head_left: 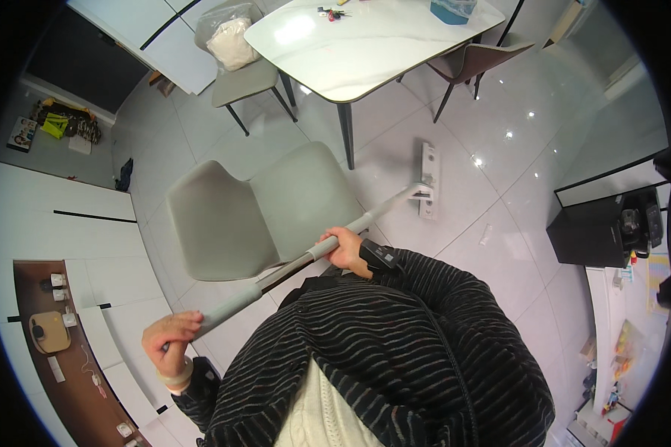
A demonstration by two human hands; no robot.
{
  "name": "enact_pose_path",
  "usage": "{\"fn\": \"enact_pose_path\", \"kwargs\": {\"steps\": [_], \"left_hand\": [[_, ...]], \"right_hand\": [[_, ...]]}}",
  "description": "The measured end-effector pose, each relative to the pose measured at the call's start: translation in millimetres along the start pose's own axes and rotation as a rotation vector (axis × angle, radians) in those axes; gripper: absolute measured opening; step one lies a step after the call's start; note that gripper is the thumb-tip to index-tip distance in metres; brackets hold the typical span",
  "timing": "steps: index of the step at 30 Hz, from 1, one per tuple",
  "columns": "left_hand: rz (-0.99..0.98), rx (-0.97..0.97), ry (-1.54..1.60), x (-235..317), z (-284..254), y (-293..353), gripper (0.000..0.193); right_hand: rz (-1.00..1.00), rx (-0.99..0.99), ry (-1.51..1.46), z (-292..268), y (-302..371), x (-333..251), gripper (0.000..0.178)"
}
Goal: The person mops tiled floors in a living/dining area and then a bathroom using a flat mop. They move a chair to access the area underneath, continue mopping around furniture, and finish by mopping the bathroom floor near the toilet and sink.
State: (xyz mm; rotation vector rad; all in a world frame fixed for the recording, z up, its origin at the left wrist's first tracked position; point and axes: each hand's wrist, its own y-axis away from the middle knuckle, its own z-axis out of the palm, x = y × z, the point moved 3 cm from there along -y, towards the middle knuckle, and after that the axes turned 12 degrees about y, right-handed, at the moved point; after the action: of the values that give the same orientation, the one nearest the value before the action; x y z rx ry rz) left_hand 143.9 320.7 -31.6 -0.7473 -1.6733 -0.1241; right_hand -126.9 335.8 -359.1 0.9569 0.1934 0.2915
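Striped jacket (395,339) lies nearest. Left hand (171,335) and right hand (344,249) grip the mop (285,270), flat head (429,160) right of grey chair (302,194) — mopping stroke apparently in hand; next calls for chair clearance.

Flat mop (287,270) | grey-and-white pole (235,308) with silvery mid-section, slanting from lower left to upper right | narrow white rectangular head (429,162), crosswise at pole's end, on pale tiled floor (466,182)
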Motion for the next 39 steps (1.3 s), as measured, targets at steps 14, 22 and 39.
{"fn": "enact_pose_path", "kwargs": {"steps": [14, 22, 39], "left_hand": [[0.361, 0.062, -0.008, 38, 41, -9, 0.014], [0.440, -0.027, 0.293, 34, 121, -88, 0.012], [-0.078, -0.175, 0.510, -87, 257, -160, 0.018]], "right_hand": [[0.142, 0.028, 0.341, 43, -47, 3, 0.008], [0.080, 0.089, 0.360, 22, -72, -97, 0.025], [-0.082, 0.492, 0.010, -218, -28, -269, 0.019]]}}
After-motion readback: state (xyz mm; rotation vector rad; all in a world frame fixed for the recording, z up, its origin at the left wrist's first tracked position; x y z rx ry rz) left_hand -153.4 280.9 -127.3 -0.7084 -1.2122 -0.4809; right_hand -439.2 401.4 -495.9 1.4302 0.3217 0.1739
